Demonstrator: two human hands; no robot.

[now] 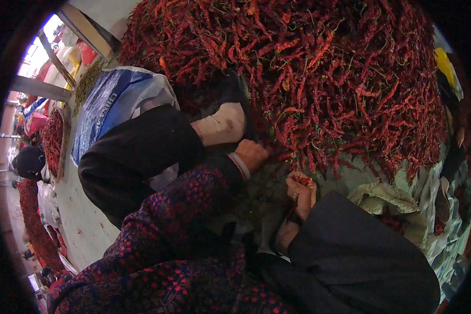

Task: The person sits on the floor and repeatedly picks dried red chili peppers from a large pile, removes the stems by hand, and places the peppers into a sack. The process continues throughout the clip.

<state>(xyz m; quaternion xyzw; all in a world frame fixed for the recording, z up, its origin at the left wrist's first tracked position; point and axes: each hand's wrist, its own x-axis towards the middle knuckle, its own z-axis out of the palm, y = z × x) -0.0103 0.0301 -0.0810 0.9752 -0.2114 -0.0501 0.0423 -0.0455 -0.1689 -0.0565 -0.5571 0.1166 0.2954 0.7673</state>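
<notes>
A large heap of dried red chili peppers lies before me, many with stems still on. My left hand, in a dark patterned sleeve with a pale cuff, is at the heap's near edge beside my foot. Its fingers are curled down, and whether they hold a pepper is hidden. Just to the right, my right hand is closed around a red chili pepper, of which a small part shows at the fingers. Loose peppers lie close to both hands.
A blue and white woven sack bearing writing lies left of my bent knee. Beige sacking lies beyond my right knee. Wooden posts stand at upper left. Another person's dark-covered head and more pepper heaps are farther left.
</notes>
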